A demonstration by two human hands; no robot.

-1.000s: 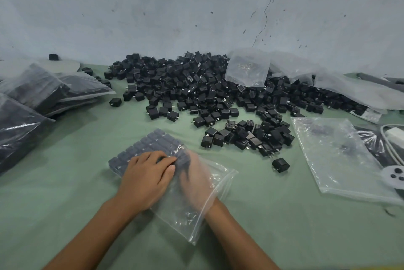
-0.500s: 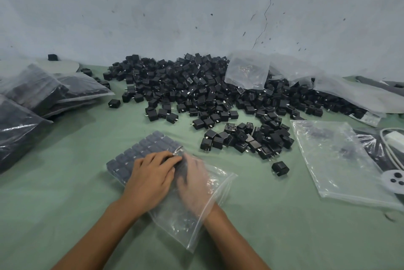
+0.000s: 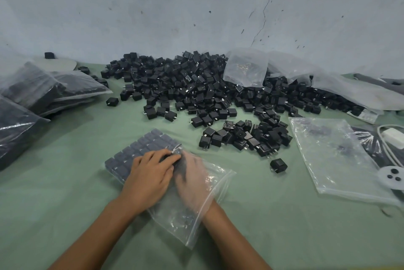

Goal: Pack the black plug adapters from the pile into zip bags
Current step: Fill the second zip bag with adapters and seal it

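The left hand (image 3: 150, 178) lies palm-down on the clear plastic zip bag (image 3: 211, 200), fingers nearly straight, pressing its top sheet onto the neat rows of black plug adapters (image 3: 148, 143) inside; the right hand (image 3: 192, 179) is within the bag's mouth, veiled by plastic, its grip impossible to tell; the loose pile of black adapters (image 3: 196, 90) lies beyond on the green cloth (image 3: 65, 182).

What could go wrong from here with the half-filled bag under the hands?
1. The right hand lies inside the zip bag, blurred through the plastic; pulling it out could drag the neat rows of adapters out of line.
2. The left hand rests on the bag over those rows; if it lifts early, they may slide toward the open mouth at the right wrist.
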